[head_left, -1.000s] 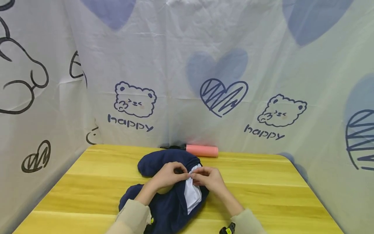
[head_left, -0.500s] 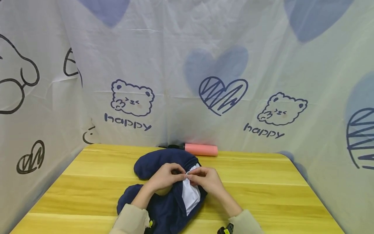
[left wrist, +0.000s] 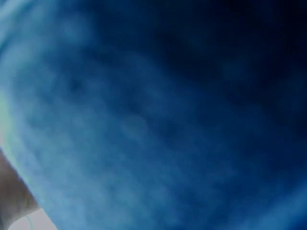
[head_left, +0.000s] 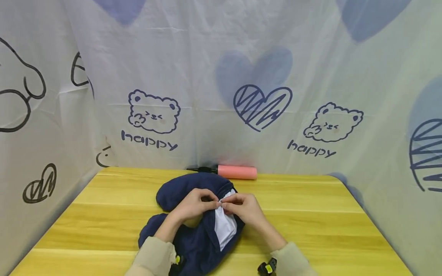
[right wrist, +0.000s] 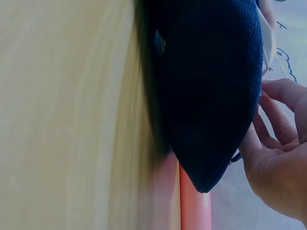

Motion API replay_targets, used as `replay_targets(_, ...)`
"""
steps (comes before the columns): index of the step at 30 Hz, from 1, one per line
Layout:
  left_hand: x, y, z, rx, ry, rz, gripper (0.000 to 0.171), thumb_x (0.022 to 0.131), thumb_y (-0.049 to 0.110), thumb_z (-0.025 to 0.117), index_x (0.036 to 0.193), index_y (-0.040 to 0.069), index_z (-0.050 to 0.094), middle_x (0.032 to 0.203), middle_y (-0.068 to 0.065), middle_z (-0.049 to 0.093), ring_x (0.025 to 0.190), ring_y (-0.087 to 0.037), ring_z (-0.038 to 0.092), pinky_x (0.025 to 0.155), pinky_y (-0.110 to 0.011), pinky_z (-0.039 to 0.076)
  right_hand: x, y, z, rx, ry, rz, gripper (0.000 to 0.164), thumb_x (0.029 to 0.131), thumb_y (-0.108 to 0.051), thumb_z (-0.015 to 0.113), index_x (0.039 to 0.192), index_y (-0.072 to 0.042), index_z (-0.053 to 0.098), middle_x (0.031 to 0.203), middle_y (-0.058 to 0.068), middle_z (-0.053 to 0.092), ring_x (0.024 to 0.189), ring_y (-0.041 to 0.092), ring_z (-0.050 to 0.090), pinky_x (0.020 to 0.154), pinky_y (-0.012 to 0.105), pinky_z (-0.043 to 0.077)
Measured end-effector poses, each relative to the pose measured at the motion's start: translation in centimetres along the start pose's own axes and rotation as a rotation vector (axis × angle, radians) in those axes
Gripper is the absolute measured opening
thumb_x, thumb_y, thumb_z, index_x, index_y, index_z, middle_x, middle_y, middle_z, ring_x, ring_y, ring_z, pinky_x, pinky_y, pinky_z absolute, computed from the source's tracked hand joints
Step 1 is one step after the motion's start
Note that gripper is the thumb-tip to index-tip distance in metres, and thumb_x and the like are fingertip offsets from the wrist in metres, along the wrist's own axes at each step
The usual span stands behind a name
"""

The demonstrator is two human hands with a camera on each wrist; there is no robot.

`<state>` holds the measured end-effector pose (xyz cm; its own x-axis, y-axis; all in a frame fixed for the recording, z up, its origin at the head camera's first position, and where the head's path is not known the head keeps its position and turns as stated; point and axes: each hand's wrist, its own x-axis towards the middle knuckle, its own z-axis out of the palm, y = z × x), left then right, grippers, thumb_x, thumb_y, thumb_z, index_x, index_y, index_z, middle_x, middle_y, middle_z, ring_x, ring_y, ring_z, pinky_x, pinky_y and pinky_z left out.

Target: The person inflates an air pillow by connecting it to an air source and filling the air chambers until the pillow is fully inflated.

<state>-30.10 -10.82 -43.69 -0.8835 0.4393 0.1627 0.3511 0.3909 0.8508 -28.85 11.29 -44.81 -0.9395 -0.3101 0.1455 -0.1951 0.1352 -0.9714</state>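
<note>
A navy U-shaped neck pillow [head_left: 205, 249] lies on the table, its curved end to the right. White inner fabric [head_left: 226, 230] shows through an opening along that end. My left hand [head_left: 193, 205] reaches across the pillow and pinches the white fabric near the top of the opening between thumb and forefinger. Coming from the other side, my right hand [head_left: 246, 210] pinches the same spot, fingertips against the left ones. Blurred blue cloth [left wrist: 134, 129] fills most of the left wrist view. In the right wrist view, the pillow's dark edge [right wrist: 211, 96] stands beside my curled fingers.
A pink cylinder [head_left: 237, 172] with a black tapered end lies at the table's back edge, behind the pillow. The yellow wood-grain table [head_left: 304, 214] meets a white printed curtain [head_left: 207, 126] at the back; curtain also hangs at both sides.
The head view has shifted slightly, so the scene sits a little differently in the picture. Both hands keep their pinch at the opening, and the pillow stays in nearly the same position.
</note>
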Motion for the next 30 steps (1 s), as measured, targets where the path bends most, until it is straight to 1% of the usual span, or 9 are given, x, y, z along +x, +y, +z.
replay_targets(6, 0.02, -0.16, -0.16, 0.007, 0.003, 0.006, 0.016, 0.095, 0.024, 0.076, 0.099, 0.009, 0.079, 0.094, -0.001, 0.073, 0.085, -0.015, 0.063, 0.079, -0.030, 0.052, 0.12, -0.14, -0.16, 0.008, -0.015, -0.006, 0.021, 0.095, -0.004, 0.074, 0.110, 0.010, 0.075, 0.097, 0.018, 0.076, 0.078, 0.016, 0.072, 0.074, 0.029, 0.061)
replay_targets(13, -0.04, -0.28, -0.16, -0.026, 0.002, -0.002, 0.015, 0.095, 0.023, 0.075, 0.099, 0.008, 0.079, 0.094, -0.001, 0.073, 0.085, -0.016, 0.063, 0.079, -0.030, 0.052, 0.14, -0.16, -0.19, 0.023, -0.031, -0.018, 0.020, 0.096, -0.001, 0.071, 0.111, 0.012, 0.074, 0.100, 0.020, 0.076, 0.078, 0.014, 0.071, 0.075, 0.029, 0.061)
replay_targets(21, -0.02, -0.37, 0.01, -0.044, 0.001, -0.009, 0.015, 0.096, 0.024, 0.075, 0.099, 0.010, 0.079, 0.095, 0.000, 0.073, 0.087, -0.018, 0.063, 0.083, -0.033, 0.053, -0.03, -0.38, -0.35, 0.040, -0.042, -0.026, 0.021, 0.097, 0.001, 0.069, 0.112, 0.016, 0.071, 0.106, 0.025, 0.074, 0.079, 0.011, 0.072, 0.076, 0.028, 0.060)
replay_targets(30, -0.07, -0.24, 0.04, -0.043, -0.004, -0.003, 0.016, 0.096, 0.024, 0.074, 0.100, 0.010, 0.079, 0.097, -0.001, 0.073, 0.088, -0.018, 0.064, 0.084, -0.034, 0.053, -0.09, -0.27, -0.37, 0.066, -0.033, 0.009, 0.022, 0.098, 0.001, 0.067, 0.114, 0.016, 0.070, 0.108, 0.023, 0.074, 0.080, 0.012, 0.073, 0.077, 0.029, 0.061)
